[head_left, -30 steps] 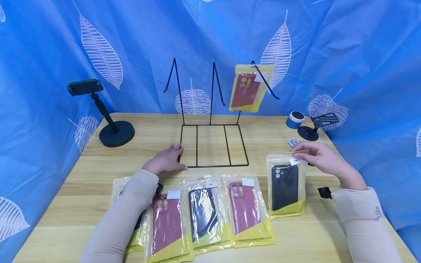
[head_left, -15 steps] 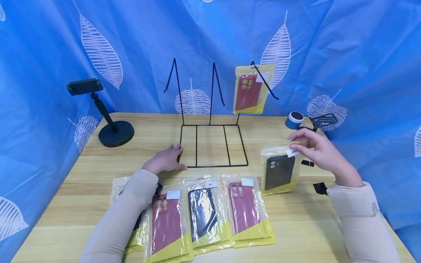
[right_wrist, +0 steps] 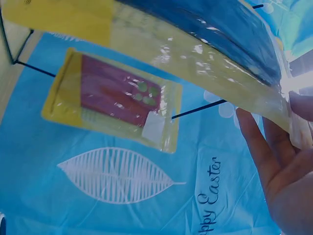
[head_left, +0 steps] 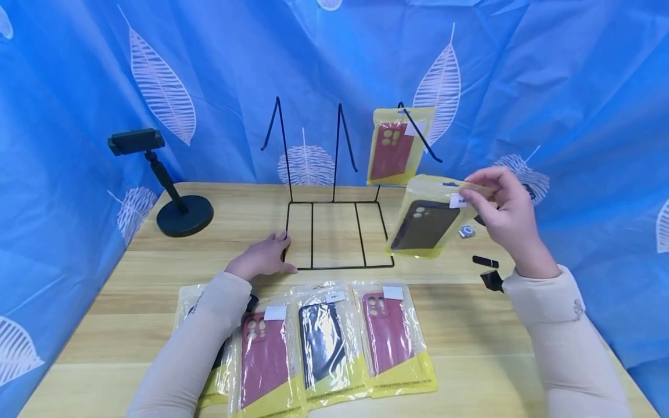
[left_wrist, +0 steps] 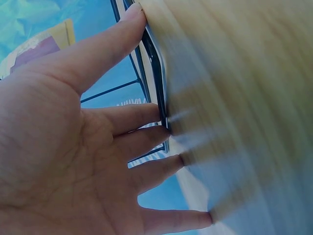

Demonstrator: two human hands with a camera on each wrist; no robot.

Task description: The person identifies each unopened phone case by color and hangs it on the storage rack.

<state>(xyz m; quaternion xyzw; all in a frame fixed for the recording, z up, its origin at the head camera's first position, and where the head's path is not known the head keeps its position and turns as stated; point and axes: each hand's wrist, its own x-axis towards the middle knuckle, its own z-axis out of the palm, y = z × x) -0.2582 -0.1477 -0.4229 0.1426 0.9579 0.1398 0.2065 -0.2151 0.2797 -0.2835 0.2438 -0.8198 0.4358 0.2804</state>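
Black phone case in its yellow-and-clear pouch (head_left: 430, 222) is hanging in the air at about 3 o'clock of the wire display rack (head_left: 338, 232), held by the right hand (head_left: 503, 210), whose fingertips are pinching the pouch's top edge near the white label; the wrist view shows the same pouch (right_wrist: 195, 54) stretching away from those fingers (right_wrist: 266, 147). One second ago this pouch was lying on the bench (head_left: 470, 360) at the right end of the row; half a second ago its top was lifting; now it is fully clear of the surface, tilted, and sitting just below the red case pouch (head_left: 397, 148) that is already hanging on the rack's right-hand hook. Judging from that rise, the pick-up stage is finishing and the pouch is travelling toward the rack's hooks. The left hand (head_left: 263, 255) is resting flat with relaxed, spread fingers, holding nothing, its fingertips (left_wrist: 146, 115) touching the rack's base frame at the 9 o'clock corner, and it is keeping the same position as in both earlier pictures, apparently steadying the rack. Four more pouches are lying in a row at 6 o'clock of the rack, among them a red case (head_left: 263, 354), a dark case (head_left: 321, 342) and another red case (head_left: 389, 339). A black phone stand (head_left: 177, 209) is standing at 9 o'clock.
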